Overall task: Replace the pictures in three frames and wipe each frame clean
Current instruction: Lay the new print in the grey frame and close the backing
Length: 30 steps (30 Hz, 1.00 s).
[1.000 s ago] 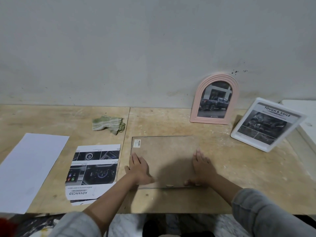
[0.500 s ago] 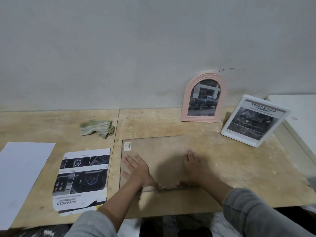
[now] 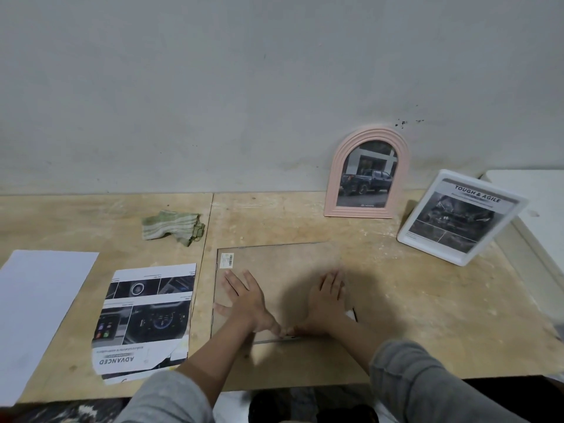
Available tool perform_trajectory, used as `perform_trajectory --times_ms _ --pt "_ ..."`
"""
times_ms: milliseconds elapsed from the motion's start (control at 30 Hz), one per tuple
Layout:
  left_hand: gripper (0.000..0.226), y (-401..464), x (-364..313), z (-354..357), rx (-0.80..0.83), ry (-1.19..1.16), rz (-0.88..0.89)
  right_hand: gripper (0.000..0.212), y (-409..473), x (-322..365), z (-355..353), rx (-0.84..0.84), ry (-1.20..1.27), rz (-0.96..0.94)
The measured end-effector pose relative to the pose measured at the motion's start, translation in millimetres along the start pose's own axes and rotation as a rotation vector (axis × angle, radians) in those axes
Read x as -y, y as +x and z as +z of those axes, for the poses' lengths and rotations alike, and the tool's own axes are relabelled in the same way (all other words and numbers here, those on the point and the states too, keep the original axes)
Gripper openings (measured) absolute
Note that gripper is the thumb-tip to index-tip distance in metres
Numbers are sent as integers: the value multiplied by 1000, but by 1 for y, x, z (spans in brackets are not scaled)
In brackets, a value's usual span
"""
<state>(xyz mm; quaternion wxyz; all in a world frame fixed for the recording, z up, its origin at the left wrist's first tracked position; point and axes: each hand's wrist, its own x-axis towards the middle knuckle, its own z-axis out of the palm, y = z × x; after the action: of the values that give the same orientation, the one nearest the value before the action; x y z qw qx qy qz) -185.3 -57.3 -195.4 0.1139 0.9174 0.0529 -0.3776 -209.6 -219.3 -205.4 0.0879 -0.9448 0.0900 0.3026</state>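
Thin dark rectangular picture frame (image 3: 279, 270) lies face down at lower centre on the plywood table (image 3: 412, 315); its brown fibreboard backing faces up, with a small barcode sticker in the upper left corner. Left hand (image 3: 247, 300) and right hand (image 3: 328, 300) press flat on the backing, fingers straight and spread, thumbs meeting at the near edge. Printed dashboard sheet (image 3: 146, 319) lies left of it, green striped cloth (image 3: 172, 227) above. Pink arched frame (image 3: 366, 175) and white rectangular frame (image 3: 460, 216) stand upper right.
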Motion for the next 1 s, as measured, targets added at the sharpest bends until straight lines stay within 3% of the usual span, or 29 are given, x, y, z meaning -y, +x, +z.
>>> perform_trajectory --times_ms 433,700,1000 --pt "154 2 -3 -1 -27 19 -13 133 4 8 1 145 -24 -97" --pt "165 5 -3 -5 60 116 -31 134 2 6 -9 213 -58 -131" --pt "160 2 3 1 7 110 37 137 3 8 -6 191 -56 -117"
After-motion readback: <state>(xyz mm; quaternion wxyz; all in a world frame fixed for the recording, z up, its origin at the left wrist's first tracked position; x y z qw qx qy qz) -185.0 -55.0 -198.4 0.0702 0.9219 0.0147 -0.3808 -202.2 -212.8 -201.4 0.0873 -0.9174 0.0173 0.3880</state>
